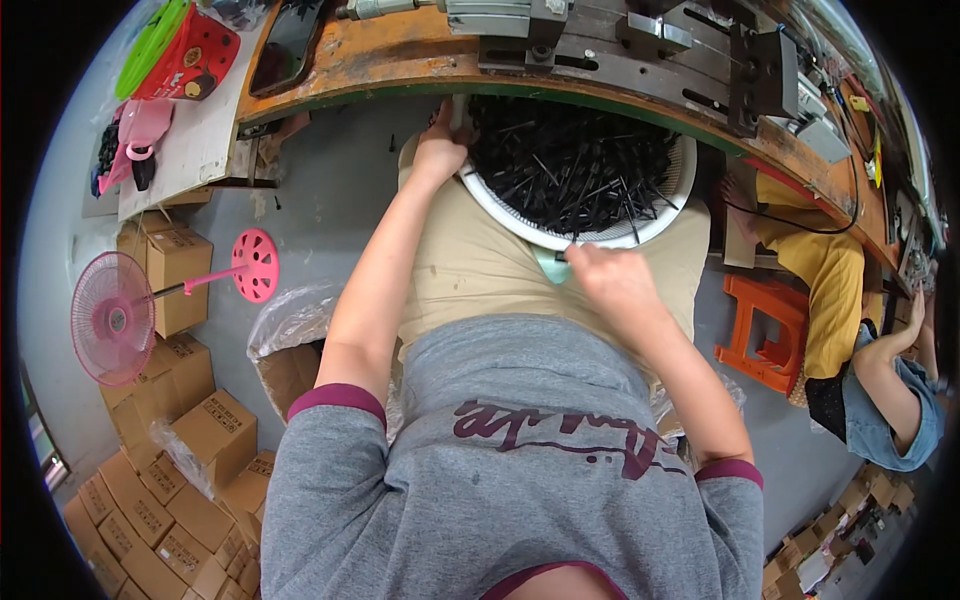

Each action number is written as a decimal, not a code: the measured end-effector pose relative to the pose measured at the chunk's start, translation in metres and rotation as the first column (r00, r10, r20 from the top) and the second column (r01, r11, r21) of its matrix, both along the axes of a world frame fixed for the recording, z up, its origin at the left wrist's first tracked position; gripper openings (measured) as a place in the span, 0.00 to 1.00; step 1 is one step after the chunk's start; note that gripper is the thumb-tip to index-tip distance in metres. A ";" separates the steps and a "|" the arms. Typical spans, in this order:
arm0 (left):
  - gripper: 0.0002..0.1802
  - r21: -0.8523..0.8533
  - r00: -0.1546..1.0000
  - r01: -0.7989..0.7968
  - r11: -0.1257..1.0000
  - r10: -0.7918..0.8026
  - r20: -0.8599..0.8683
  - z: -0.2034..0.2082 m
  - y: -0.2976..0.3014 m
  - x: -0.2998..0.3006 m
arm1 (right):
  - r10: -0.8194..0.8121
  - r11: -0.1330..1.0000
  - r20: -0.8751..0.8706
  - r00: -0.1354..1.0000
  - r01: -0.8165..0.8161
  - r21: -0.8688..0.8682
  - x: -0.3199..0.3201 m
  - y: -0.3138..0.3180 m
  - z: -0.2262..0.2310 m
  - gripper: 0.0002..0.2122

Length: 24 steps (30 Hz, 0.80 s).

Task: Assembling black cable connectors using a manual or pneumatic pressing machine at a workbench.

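Note:
A round white plastic basket [520, 228] rests on my lap, partly under the bench edge. It is heaped with thin black plastic parts [570, 165]. My left hand [440, 150] is closed on the basket's left side, its fingertips partly hidden by the bench edge. Just outside the near rim, my right hand [612, 278] is closed in a pinch, with a small black piece [561, 257] showing at its fingertips. Beside those fingers, a pale green thing [551, 266] shows below the rim; its kind I cannot make out.
Metal fixtures [500, 18] sit on the wooden workbench [400, 55], with a phone [287, 45] at its left. A pink fan [115, 318] and cardboard boxes [140, 500] stand on the left. To the right are an orange stool [765, 330] and another person [835, 270] at the bench.

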<state>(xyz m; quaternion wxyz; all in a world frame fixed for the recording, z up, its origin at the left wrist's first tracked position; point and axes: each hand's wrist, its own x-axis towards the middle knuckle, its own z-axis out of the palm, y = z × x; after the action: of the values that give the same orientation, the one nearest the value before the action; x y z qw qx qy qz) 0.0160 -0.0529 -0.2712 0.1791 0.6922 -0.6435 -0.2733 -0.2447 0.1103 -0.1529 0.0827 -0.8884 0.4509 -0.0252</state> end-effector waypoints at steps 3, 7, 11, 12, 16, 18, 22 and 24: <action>0.41 -0.163 0.999 0.029 0.986 -0.036 -0.036 -0.026 0.014 0.013 | -0.156 0.977 0.226 0.962 0.183 -0.107 -0.010 -0.020 0.017 0.13; 0.41 -0.065 0.989 -0.007 0.998 -0.003 -0.149 -0.005 0.024 -0.001 | -0.164 0.964 0.365 0.916 0.228 -0.138 -0.018 -0.033 0.068 0.17; 0.41 -0.030 0.983 -0.021 0.999 0.015 -0.185 -0.011 0.029 0.002 | -0.082 0.959 0.618 0.782 0.231 -0.165 -0.020 -0.067 0.136 0.08; 0.41 0.018 0.983 -0.027 0.999 0.030 -0.182 0.001 0.030 0.000 | -0.037 0.944 0.641 0.766 0.237 -0.229 -0.024 -0.080 0.155 0.07; 0.38 0.018 0.999 0.006 1.000 -0.005 -0.050 0.043 0.038 -0.002 | 0.003 0.864 0.775 0.632 0.389 -0.320 -0.044 -0.147 0.210 0.02; 0.35 -0.330 0.999 0.033 0.944 -0.022 0.037 0.039 0.055 -0.003 | -0.101 0.849 0.712 0.695 0.433 -0.303 -0.053 -0.186 0.232 0.05; 0.31 -0.381 0.991 0.100 0.919 -0.126 -0.045 0.091 0.082 -0.021 | -0.062 0.825 0.496 0.866 0.324 -0.463 -0.054 -0.275 0.260 0.18; 0.30 -0.472 0.972 0.169 0.865 -0.225 -0.065 0.115 0.093 -0.030 | -0.153 0.837 0.390 0.908 0.329 -0.437 -0.043 -0.318 0.259 0.27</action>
<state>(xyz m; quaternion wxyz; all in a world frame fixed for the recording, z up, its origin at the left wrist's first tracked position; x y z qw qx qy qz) -0.0144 0.0405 -0.1561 0.3477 0.5428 -0.7456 -0.1689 -0.2875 -0.2081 0.1066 -0.0743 -0.7968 0.5180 -0.3022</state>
